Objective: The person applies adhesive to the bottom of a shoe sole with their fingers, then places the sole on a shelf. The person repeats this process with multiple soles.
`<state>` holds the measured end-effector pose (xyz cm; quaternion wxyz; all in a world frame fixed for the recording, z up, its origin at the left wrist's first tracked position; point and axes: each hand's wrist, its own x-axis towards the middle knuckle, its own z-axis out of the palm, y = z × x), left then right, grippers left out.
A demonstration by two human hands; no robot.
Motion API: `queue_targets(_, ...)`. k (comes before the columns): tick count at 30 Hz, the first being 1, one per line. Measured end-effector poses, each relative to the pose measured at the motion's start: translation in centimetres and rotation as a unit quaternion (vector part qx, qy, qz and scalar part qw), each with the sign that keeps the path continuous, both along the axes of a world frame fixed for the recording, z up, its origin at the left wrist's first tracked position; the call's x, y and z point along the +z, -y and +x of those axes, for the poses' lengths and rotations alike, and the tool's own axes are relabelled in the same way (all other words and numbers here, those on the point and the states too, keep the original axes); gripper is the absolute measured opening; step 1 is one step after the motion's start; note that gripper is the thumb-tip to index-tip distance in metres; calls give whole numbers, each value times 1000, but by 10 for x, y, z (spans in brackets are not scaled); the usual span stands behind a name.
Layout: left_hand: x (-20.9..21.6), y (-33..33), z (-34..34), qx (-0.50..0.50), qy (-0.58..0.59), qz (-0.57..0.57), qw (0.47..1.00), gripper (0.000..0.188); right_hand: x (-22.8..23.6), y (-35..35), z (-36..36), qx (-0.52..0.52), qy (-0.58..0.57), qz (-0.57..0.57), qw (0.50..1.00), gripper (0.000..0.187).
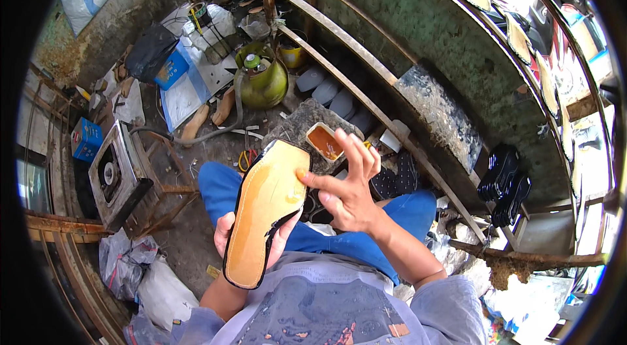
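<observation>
My left hand (pixel 281 242) grips a tan insole (pixel 258 214) from below and along its sides. The insole has a dark edge and a line of stitching round its rim, and glossy, wet-looking streaks cross its surface. My right hand (pixel 356 198) has its index fingertip on the insole's upper right part, where a shiny smear of glue lies. The other fingers of that hand are stretched out and hold nothing. Just beyond it, a small rectangular tub (pixel 324 141) of orange-brown glue sits on a stone block (pixel 290 124).
A green gas cylinder (pixel 261 80) with a hose stands ahead, and a metal stove (pixel 117 175) is at the left. Wooden shoe lasts (pixel 196 122) lie on the floor. Wooden racks (pixel 366 51) run along the right, with black soles (pixel 503 182) hanging there. Plastic bags (pixel 160 286) lie at lower left.
</observation>
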<state>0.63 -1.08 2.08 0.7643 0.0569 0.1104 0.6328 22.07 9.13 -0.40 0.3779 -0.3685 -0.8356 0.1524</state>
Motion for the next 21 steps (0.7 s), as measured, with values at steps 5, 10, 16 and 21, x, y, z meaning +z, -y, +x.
queue_targets(5,-8,0,4,25,0,-7,1000,66,-9,29,-11,-45,5,41,998,38)
queue_targets(10,-16,2,0,1,37,-23,999,69,-7,54,-32,-94,41,112,988,42)
queue_targets(16,-6,2,-10,-57,77,-83,992,75,17,58,-35,9,-54,36,998,40)
queue_targets(21,-5,-6,7,24,-18,-35,999,77,20,20,-7,-89,-16,-87,992,34)
